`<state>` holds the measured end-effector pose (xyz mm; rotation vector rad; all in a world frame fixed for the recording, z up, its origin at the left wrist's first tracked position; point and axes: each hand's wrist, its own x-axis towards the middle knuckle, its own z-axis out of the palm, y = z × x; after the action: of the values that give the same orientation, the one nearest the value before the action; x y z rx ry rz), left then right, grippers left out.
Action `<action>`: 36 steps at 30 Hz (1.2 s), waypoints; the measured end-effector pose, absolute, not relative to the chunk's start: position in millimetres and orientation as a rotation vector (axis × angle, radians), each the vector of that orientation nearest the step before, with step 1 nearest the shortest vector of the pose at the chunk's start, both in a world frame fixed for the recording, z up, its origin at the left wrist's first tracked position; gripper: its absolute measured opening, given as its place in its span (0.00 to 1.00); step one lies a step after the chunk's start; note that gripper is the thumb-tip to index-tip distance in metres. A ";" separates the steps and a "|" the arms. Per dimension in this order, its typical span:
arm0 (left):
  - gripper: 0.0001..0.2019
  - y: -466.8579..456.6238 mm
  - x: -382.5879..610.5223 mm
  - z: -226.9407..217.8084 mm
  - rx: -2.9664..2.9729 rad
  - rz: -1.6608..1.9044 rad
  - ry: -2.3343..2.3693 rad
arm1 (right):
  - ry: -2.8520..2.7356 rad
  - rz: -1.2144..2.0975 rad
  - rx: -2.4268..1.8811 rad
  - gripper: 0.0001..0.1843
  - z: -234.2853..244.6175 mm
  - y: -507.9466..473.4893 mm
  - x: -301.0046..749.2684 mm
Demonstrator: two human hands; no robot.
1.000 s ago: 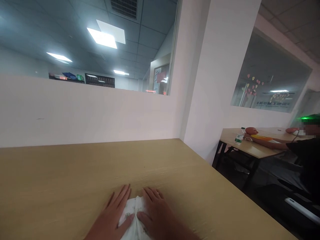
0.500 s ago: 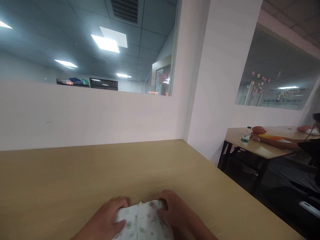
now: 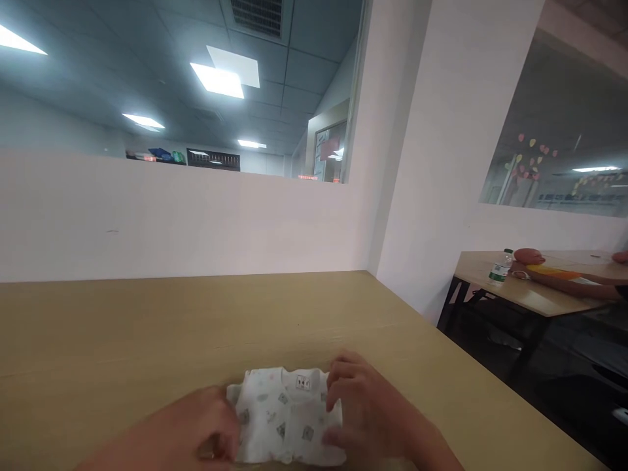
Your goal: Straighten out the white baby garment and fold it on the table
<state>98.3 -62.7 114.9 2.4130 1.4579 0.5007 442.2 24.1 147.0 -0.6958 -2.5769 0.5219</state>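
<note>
Presently, going from left to right, the left hand [image 3: 209, 428] lies low at the near edge of the wooden table [image 3: 122, 340], fingers curled loosely, with its fingertips against the left border of a small folded garment [image 3: 284, 418]. Whether those fingers pinch the cloth or only press on it cannot be told, since the hand is blurred. The garment, white with a scattered small print and a label near its far edge, lies flat on the table between the two hands, close to the near edge. The right hand [image 3: 363, 412] rests on the garment's right side, fingers bent and spread over the cloth; it touches the fabric, but a closed grip is not evident. Further right, well apart, a second table [image 3: 534, 297] stands by the white wall [image 3: 432, 163]. On it are a water bottle [image 3: 500, 269] and, just beside it, a doll [image 3: 540, 261] lying down, with another person's forearm [image 3: 583, 284] stretched across the tabletop.
</note>
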 end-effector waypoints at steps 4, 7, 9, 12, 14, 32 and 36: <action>0.13 -51.1 115.7 115.1 2.258 0.697 1.556 | -2.464 0.474 -0.696 0.12 133.7 28.4 430.5; 0.19 -34.9 136.3 83.0 2.287 0.914 1.636 | -2.424 0.412 -0.778 0.17 104.4 32.4 413.8; 0.24 -26.5 145.8 51.7 2.405 0.908 1.714 | -2.479 0.361 -0.918 0.25 81.6 33.8 404.4; 0.27 -20.3 151.1 15.8 2.580 0.691 1.714 | -2.589 0.395 -1.096 0.35 57.3 33.3 397.6; 0.27 -19.0 150.5 6.2 2.615 0.641 1.728 | -2.652 0.438 -1.122 0.38 52.3 32.5 397.1; 0.30 -19.5 140.2 5.9 2.506 0.802 1.731 | -2.351 0.763 -1.043 0.51 33.9 58.4 400.6; 0.29 -18.9 136.0 3.2 2.520 0.760 1.688 | -2.424 0.716 -0.982 0.52 30.0 57.3 402.6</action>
<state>136.0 -18.9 3.2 2.5196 1.6879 0.7605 402.6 57.3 30.0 -0.9820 -2.4235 0.7158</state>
